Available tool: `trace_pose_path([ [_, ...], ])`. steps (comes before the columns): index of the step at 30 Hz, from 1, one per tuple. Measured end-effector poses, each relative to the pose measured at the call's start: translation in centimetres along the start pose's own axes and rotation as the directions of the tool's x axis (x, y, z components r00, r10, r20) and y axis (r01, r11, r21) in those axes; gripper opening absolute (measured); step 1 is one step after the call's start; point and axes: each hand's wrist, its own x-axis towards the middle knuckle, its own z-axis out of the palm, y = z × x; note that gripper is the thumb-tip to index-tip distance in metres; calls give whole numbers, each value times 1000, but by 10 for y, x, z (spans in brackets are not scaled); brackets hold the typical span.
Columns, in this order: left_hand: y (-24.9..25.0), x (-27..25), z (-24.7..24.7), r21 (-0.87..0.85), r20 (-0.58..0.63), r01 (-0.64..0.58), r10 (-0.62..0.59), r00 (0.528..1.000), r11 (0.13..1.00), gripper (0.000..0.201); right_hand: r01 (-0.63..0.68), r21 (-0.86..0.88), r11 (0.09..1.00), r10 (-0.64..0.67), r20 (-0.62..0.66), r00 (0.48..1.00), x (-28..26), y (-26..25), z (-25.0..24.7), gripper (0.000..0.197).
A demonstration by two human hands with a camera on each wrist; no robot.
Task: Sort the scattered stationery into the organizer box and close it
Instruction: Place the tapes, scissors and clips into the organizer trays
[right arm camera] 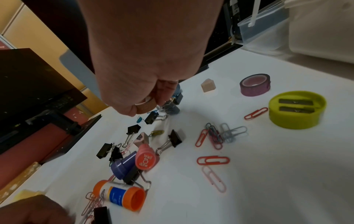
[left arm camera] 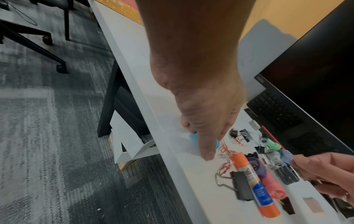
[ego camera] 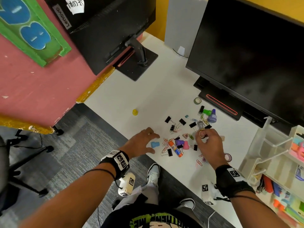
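Note:
Stationery is scattered on the white desk point(ego camera: 131, 96). My left hand point(ego camera: 144, 140) is open, fingers spread over a blue stamp point(ego camera: 155, 144) and hiding part of it in the left wrist view point(left arm camera: 217, 145). Just right lie an orange glue stick point(ego camera: 176, 148), a purple stamp point(ego camera: 179, 142) and a pink stamp point(ego camera: 185, 145). My right hand point(ego camera: 205, 139) hovers over black binder clips point(right arm camera: 173, 104) with fingers curled, and dark clips point(left arm camera: 318, 181) show inside its grip. The clear organizer box point(ego camera: 263, 145) stands open at the right.
A black monitor point(ego camera: 246, 55) and its base point(ego camera: 222, 104) stand behind the pile; a second monitor point(ego camera: 107, 30) is at back left. A yellow cap point(ego camera: 135, 112), tape rolls point(ego camera: 228, 157), paper clips point(right arm camera: 212, 159) and a green sharpener point(right arm camera: 296, 109) lie around. The desk edge runs under my wrists.

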Motion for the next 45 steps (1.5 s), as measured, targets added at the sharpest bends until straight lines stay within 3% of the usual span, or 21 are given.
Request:
trace_pose_path([
  [5, 14, 13, 4, 17, 36, -22, 22, 999, 1000, 34, 15, -40, 999, -14, 28, 1000, 2, 3, 6, 14],
  [9, 24, 27, 4, -100, -115, -13, 2, 993, 995, 22, 33, -28, 999, -32, 36, 999, 0, 2, 2, 14],
  [14, 34, 52, -18, -165, -388, 76, -136, 911, 983, 22, 60, -17, 998, -58, 89, 994, -4, 4, -3, 15],
  [18, 14, 59, -34, -184, -482, 202, -268, 835, 962, 21, 53, -10, 999, -52, 99, 994, -5, 2, -7, 13],
  [24, -1, 58, -36, -143, -422, 281, -316, 850, 949, 32, -52, 43, 998, 47, 112, 993, -6, -1, -8, 15],
  [27, 13, 59, -33, 42, -470, 281, -229, 852, 959, 48, -71, 51, 996, 64, 124, 990, -9, -3, -11, 19],
  [29, 39, 62, -26, 115, -391, 153, -97, 915, 981, 40, -55, 26, 998, 51, 121, 991, -10, -1, -12, 21],
  [31, 68, 64, -12, 118, -181, -46, 67, 981, 992, 35, -44, -1, 999, 44, 132, 990, -11, 3, -12, 23],
  [32, 80, 65, -4, 122, -82, -112, 122, 989, 986, 35, -43, -14, 999, 44, 143, 989, -11, 4, -12, 24],
  [34, 96, 71, 10, 153, -3, -174, 177, 984, 973, 38, -28, -41, 999, 34, 171, 985, -13, 5, -13, 21],
  [37, 107, 80, 18, 219, -10, -159, 166, 986, 963, 40, -9, -56, 998, 21, 210, 977, -16, 8, -16, 21],
  [45, 120, 93, 26, 443, 134, -355, 331, 934, 823, 23, -4, -29, 1000, 9, 147, 989, -28, 23, -26, 25],
])
